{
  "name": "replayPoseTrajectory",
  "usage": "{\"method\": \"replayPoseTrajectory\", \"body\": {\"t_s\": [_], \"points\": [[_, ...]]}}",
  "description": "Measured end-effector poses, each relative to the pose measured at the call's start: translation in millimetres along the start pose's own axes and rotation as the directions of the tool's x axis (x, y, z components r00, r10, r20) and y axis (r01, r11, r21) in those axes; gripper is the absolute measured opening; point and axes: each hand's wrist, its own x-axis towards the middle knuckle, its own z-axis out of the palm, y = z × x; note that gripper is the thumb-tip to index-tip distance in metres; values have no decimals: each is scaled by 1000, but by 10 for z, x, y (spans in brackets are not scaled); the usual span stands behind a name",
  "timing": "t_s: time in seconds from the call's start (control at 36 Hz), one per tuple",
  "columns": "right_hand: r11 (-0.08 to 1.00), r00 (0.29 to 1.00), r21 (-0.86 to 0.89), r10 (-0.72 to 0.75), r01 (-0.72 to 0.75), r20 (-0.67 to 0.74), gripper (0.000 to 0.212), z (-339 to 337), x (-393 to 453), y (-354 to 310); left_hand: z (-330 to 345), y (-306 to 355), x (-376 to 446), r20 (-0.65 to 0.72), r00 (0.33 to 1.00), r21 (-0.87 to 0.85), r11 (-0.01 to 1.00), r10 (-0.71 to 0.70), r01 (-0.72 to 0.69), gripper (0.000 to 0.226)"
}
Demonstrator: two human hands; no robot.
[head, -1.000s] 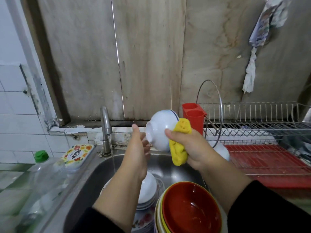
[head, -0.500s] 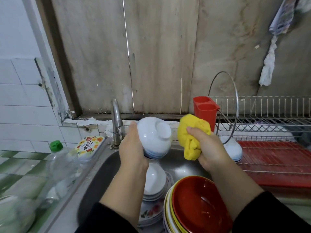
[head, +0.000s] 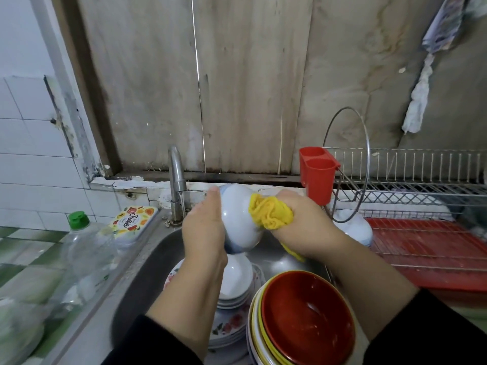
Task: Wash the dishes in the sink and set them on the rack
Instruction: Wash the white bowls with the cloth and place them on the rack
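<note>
Head view, one entry: washing in progress, early stage by the look of it. Left hand [head: 204,227], fingers curled round a white bowl [head: 238,219] held over the sink [head: 147,262]. Right hand [head: 303,222], fingers clenched on a yellow sponge [head: 271,210] pressed to the bowl's side nearest them. Done: one white bowl [head: 355,227] on the rack [head: 421,241], beyond the right knuckles. Left: stacked bowls [head: 237,275] and plates [head: 226,327] below the left fingers; red bowl [head: 308,317] atop a further stack under the right wrist. Tap [head: 177,180] runs thinly just past the left fingertips. Bowl in hand judged unrinsed.
</note>
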Motion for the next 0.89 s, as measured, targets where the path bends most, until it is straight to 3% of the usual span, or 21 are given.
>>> {"method": "replayPoseTrajectory", "body": {"t_s": [0.08, 0.14, 0.22, 0.28, 0.33, 0.36, 0.39, 0.42, 0.44, 0.47, 0.5, 0.53, 0.58, 0.64, 0.69, 0.72, 0.75, 0.78, 0.83, 0.86, 0.89], "points": [[997, 988, -51, 61, -54, 143, 34, -62, 1, 75, -35, -30, -51, -5, 1000, 30, 1000, 0, 0, 28], [989, 983, 7, 146, -148, 114, 29, -133, 12, 99, -40, -16, -81, 3, 1000, 41, 999, -16, 15, 30], [849, 939, 449, 339, -278, -61, 8, -238, 41, 110, -23, 68, -51, 37, 999, 124, 991, 37, -41, 31], [770, 946, 609, 310, -189, -99, 28, -211, 88, 55, -5, 87, -55, 77, 993, 184, 977, 93, -106, 33], [893, 985, 435, 160, -119, -61, 43, -47, 130, -28, 35, 86, -130, 126, 983, 238, 958, 134, -161, 43], [972, 991, 196, 131, -127, -7, 51, 59, 151, -66, 47, 76, -170, 162, 979, 239, 958, 123, -160, 42], [994, 994, -27, 109, -109, 4, 69, 146, 170, -91, 55, 75, -195, 203, 973, 234, 959, 112, -159, 36], [990, 995, -105, 97, -99, -24, 84, 202, 190, -115, 57, 65, -195, 235, 966, 238, 956, 112, -169, 30], [993, 994, -67, 99, -102, -54, 86, 219, 230, -108, 51, 54, -183, 251, 961, 256, 950, 114, -179, 29], [988, 989, 98, 129, -122, -75, 74, 187, 277, -89, 39, 69, -191, 254, 960, 271, 944, 116, -186, 32], [935, 976, 298, 213, -192, -39, 60, 123, 325, -65, 22, 105, -205, 256, 958, 279, 939, 127, -199, 37], [835, 954, 473, 294, -282, 50, 58, 48, 359, -37, 10, 128, -211, 265, 955, 278, 937, 137, -212, 40], [669, 906, 620, 376, -410, 194, 77, -41, 404, 59, 1, 158, -229, 282, 950, 273, 938, 136, -215, 42], [762, 933, 541, 327, -355, 151, 62, -51, 423, -6, -26, 161, -210, 297, 945, 308, 923, 137, -230, 41], [954, 981, 228, 187, -193, 47, 40, -32, 400, -122, -46, 154, -148, 323, 935, 365, 892, 148, -268, 37], [991, 995, 94, 99, -98, 1, 37, -14, 383, -186, -50, 164, -123, 344, 926, 393, 872, 156, -293, 34], [996, 998, 54, 66, -65, -11, 36, 7, 377, -220, -47, 182, -111, 363, 918, 419, 852, 161, -315, 30], [989, 997, 128, 80, -80, 1, 35, 14, 378, -233, -39, 202, -115, 377, 915, 447, 836, 146, -317, 31], [890, 974, 399, 225, -221, 38, 32, -10, 396, -151, -15, 237, -148, 404, 911, 458, 844, 81, -278, 38], [772, 944, 551, 313, -317, 105, 33, -13, 387, -66, -9, 251, -156, 382, 923, 416, 881, 55, -224, 37], [585, 910, 712, 367, -389, 196, 34, -24, 389, 7, 17, 277, -158, 327, 944, 331, 932, 33, -147, 36]]}}
